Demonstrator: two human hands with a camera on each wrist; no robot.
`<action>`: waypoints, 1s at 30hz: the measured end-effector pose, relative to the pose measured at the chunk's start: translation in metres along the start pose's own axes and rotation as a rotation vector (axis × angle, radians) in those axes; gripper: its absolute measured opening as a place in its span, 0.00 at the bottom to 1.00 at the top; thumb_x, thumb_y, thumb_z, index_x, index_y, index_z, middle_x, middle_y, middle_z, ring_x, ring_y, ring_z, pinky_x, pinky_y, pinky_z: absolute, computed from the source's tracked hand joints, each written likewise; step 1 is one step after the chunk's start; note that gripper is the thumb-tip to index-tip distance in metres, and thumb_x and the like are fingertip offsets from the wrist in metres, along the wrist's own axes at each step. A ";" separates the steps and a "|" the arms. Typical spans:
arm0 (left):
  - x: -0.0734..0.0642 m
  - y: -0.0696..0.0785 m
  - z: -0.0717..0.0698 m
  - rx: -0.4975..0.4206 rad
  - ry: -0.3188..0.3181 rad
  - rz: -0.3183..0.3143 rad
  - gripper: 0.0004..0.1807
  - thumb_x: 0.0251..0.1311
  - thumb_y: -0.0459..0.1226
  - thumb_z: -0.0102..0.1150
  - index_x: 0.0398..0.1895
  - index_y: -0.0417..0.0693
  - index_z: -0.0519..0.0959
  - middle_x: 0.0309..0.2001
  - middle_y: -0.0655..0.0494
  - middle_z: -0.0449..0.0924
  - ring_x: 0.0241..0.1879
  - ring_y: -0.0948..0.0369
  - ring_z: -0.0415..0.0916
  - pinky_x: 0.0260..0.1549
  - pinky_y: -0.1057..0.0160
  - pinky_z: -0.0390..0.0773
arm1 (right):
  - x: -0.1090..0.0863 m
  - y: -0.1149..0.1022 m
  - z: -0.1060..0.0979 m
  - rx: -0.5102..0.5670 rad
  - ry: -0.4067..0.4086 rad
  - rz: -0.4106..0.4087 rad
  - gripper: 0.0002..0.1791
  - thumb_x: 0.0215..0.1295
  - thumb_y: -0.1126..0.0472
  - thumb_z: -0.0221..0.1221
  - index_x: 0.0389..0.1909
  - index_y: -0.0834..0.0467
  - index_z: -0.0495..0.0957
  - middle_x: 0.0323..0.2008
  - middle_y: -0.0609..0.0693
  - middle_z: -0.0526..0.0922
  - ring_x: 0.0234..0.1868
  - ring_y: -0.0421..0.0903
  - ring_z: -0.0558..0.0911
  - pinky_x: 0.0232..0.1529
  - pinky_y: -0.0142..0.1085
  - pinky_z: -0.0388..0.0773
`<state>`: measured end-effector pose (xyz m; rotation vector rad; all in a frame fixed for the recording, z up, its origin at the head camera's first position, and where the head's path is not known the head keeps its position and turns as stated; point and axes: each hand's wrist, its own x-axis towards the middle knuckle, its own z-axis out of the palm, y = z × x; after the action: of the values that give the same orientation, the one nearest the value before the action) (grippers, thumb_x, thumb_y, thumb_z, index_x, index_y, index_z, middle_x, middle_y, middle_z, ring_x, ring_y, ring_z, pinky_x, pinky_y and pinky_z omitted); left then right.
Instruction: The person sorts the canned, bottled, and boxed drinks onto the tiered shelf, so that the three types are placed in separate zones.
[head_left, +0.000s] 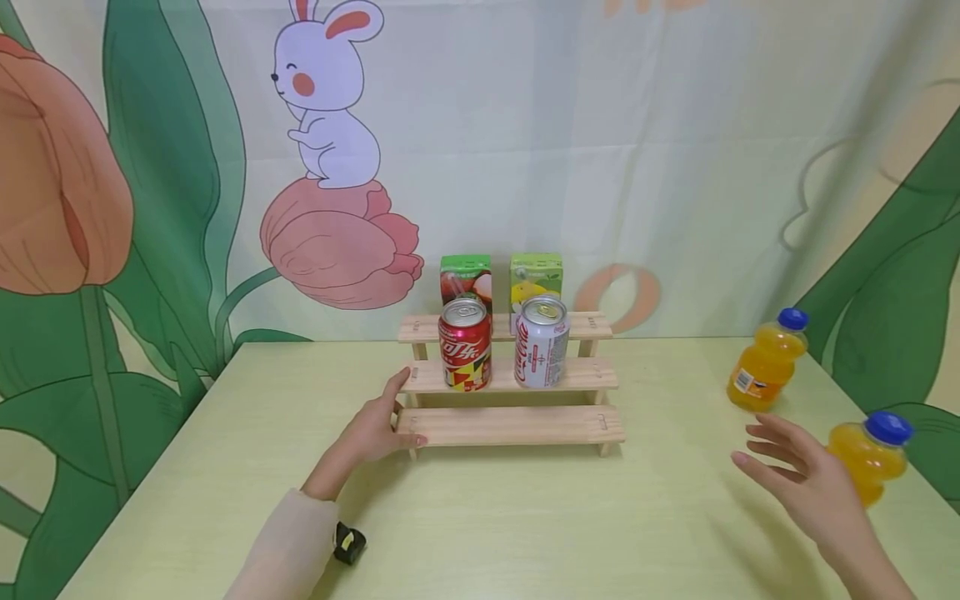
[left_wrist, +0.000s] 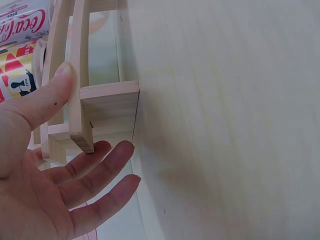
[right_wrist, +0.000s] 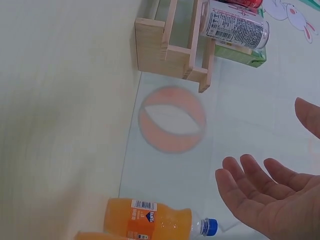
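Note:
A three-tier wooden rack (head_left: 510, 426) stands on the table. My left hand (head_left: 378, 429) holds its left end, with the thumb on the lowest step and the other fingers around the side. On the middle step are a red cola can (head_left: 465, 346) and a white Coca-Cola can (head_left: 542, 343). Behind them, on the top step, a lychee juice box (head_left: 466, 271) and a green-yellow juice box (head_left: 536, 275) are partly hidden. My right hand (head_left: 813, 483) hovers, fingers spread and holding nothing, beside two orange soda bottles. The nearer bottle (head_left: 866, 458) is partly behind it; the farther bottle (head_left: 767, 362) stands upright.
Behind the table (head_left: 510, 533) hangs a curtain (head_left: 675, 167) printed with a rabbit and tulips, close to the back edge. A small black object (head_left: 349, 543) shows at the left sleeve. The lowest step of the rack bears no drinks.

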<state>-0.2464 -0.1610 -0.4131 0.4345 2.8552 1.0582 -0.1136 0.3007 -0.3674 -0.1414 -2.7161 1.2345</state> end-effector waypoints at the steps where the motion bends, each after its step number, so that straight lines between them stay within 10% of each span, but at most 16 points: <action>1: 0.000 0.000 0.000 0.000 0.000 0.000 0.55 0.43 0.38 0.71 0.70 0.44 0.44 0.38 0.44 0.75 0.28 0.58 0.70 0.27 0.62 0.72 | 0.000 0.001 -0.001 -0.002 0.000 0.005 0.40 0.61 0.48 0.57 0.65 0.67 0.54 0.57 0.67 0.67 0.40 0.21 0.68 0.34 0.16 0.67; 9: -0.001 0.002 0.000 -0.004 0.001 0.010 0.55 0.43 0.37 0.71 0.70 0.44 0.45 0.38 0.43 0.75 0.28 0.58 0.70 0.27 0.63 0.72 | -0.004 0.008 -0.009 -0.009 0.022 0.047 0.41 0.60 0.46 0.57 0.66 0.64 0.54 0.53 0.55 0.73 0.37 0.17 0.66 0.32 0.20 0.70; 15: -0.001 -0.001 0.001 0.001 0.003 0.006 0.55 0.43 0.37 0.71 0.70 0.45 0.45 0.38 0.44 0.75 0.28 0.58 0.70 0.27 0.63 0.72 | -0.006 0.009 -0.014 -0.038 0.030 0.082 0.41 0.61 0.45 0.55 0.67 0.66 0.52 0.56 0.67 0.68 0.46 0.52 0.75 0.30 0.21 0.71; 22: 0.000 -0.002 0.001 0.010 0.003 0.004 0.56 0.42 0.38 0.72 0.70 0.45 0.44 0.38 0.43 0.75 0.28 0.58 0.70 0.27 0.62 0.72 | -0.008 0.017 -0.020 -0.007 0.066 0.033 0.39 0.61 0.49 0.57 0.65 0.68 0.55 0.45 0.39 0.73 0.35 0.17 0.67 0.30 0.21 0.72; 30: 0.000 -0.001 0.000 0.006 0.001 0.011 0.55 0.43 0.38 0.71 0.70 0.45 0.44 0.37 0.44 0.75 0.28 0.58 0.70 0.27 0.62 0.72 | -0.007 0.029 -0.026 0.001 0.074 0.062 0.40 0.60 0.48 0.57 0.65 0.68 0.55 0.45 0.39 0.73 0.34 0.17 0.68 0.30 0.21 0.72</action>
<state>-0.2470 -0.1618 -0.4139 0.4513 2.8610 1.0514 -0.1011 0.3375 -0.3731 -0.2677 -2.6669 1.2215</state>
